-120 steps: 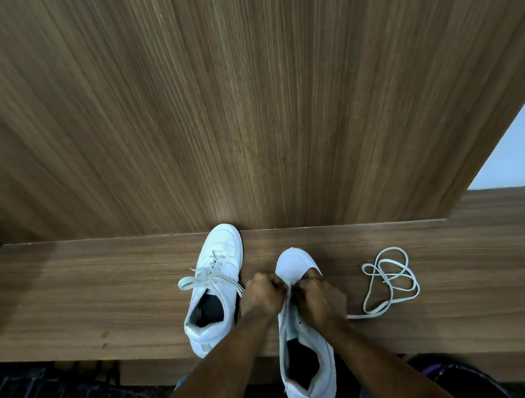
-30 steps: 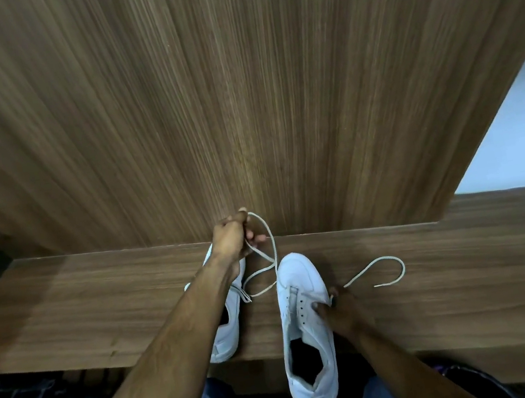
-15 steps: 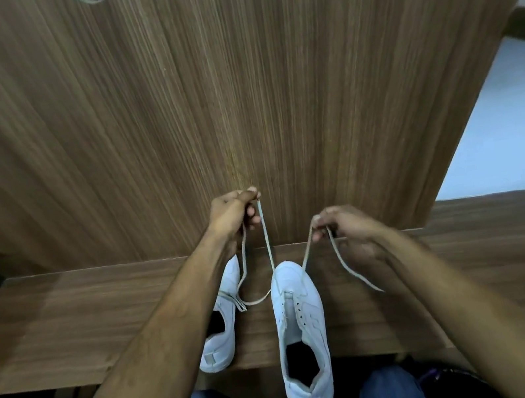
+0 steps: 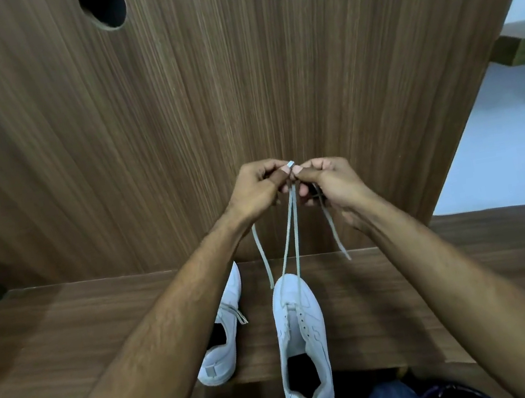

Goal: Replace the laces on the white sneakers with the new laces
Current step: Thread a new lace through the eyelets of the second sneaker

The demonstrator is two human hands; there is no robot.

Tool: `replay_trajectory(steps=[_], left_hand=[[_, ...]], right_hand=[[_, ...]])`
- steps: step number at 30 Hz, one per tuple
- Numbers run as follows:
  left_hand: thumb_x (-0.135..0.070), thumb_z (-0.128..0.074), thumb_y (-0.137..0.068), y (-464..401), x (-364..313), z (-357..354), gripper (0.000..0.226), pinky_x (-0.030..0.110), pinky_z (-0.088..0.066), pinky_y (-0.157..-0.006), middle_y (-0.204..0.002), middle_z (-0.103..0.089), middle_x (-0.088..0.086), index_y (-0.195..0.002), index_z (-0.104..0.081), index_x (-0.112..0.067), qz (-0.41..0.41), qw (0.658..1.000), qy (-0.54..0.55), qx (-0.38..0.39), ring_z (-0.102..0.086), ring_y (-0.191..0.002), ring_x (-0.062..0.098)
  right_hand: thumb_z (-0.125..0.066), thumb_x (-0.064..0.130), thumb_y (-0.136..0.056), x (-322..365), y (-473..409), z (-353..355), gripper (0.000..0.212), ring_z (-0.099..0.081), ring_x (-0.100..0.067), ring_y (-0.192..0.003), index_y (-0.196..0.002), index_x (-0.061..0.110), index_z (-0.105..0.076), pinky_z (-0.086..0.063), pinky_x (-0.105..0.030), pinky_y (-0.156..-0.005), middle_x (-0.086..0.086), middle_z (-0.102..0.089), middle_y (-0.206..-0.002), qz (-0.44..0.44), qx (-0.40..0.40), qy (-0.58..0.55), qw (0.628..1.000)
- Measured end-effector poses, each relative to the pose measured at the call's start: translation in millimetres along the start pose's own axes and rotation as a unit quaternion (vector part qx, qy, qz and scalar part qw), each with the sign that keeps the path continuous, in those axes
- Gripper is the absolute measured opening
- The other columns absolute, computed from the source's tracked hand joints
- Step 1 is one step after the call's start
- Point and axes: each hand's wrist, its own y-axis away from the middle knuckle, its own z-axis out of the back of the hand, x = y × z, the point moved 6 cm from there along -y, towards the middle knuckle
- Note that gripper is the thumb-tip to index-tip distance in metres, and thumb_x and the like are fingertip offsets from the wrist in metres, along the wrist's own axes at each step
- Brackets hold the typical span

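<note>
Your left hand and right hand pinch both ends of the new lace together above the sneaker, seemingly to even them.

1. A tall wooden panel rises straight from the back edge of the wooden ledge, closing off all passage behind the shoes.
2. Both hands, left hand and right hand, are raised close in front of that panel, thumbs touching.
3. Two strands of lace run taut from the pinch down to the nearer shoe, barring the way between the forearms; loose ends hang on either side.
4. The other shoe sits just left, partly under the left forearm.
5. Bare ledge lies open far left and to the right.
6. A round hole pierces the panel high up.
</note>
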Motion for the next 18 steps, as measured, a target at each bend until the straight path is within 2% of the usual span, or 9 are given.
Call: replay_trajectory(steps=[5, 11, 14, 18], left_hand=[[-0.001, -0.05, -0.097, 11.7, 36.1, -1.5, 0.016, 0.009, -0.035, -0.039, -0.063, -0.054, 0.007, -0.108, -0.062, 0.003, 0.052, 0.998, 0.015, -0.027, -0.049, -0.039, -0.002], [0.001, -0.049, -0.097, 28.9, 85.1, -5.6, 0.023, 0.011, -0.04, -0.042, -0.069, -0.057, 0.012, -0.119, -0.055, 0.004, 0.121, 0.992, 0.028, -0.022, -0.053, -0.042, 0.0], [0.003, -0.05, -0.096, 26.6, 98.4, -10.0, 0.03, 0.014, -0.045, -0.046, -0.076, -0.057, 0.017, -0.126, -0.051, 0.0, 0.127, 0.991, 0.022, -0.016, -0.057, -0.046, 0.001], [0.004, -0.052, -0.094, 22.4, 106.1, -17.7, 0.029, 0.022, -0.05, -0.055, -0.073, -0.062, 0.01, -0.123, -0.054, 0.001, 0.116, 0.993, 0.029, 0.001, -0.059, -0.055, 0.009]], right_hand=[[-0.058, 0.016, -0.095, 4.2, 1.1, 15.0, 0.017, -0.06, -0.013, -0.064, -0.081, 0.009, -0.065, -0.052, -0.027, -0.064, -0.005, -0.062, -0.064, 0.018, -0.043, -0.027, 0.999], [-0.062, 0.018, -0.092, 1.9, 0.8, 30.8, 0.016, -0.063, -0.015, -0.069, -0.08, 0.01, -0.068, -0.051, -0.031, -0.07, -0.005, -0.065, -0.067, 0.03, -0.09, -0.043, 0.995], [-0.061, 0.018, -0.092, 14.4, -2.5, 34.5, 0.014, -0.065, -0.014, -0.072, -0.081, 0.012, -0.068, -0.052, -0.032, -0.072, -0.004, -0.067, -0.069, 0.052, -0.105, -0.045, 0.992], [-0.06, 0.017, -0.093, 40.9, -6.4, 39.7, 0.015, -0.064, -0.014, -0.07, -0.08, 0.012, -0.067, -0.052, -0.031, -0.069, -0.004, -0.066, -0.068, 0.086, -0.122, -0.071, 0.986]])
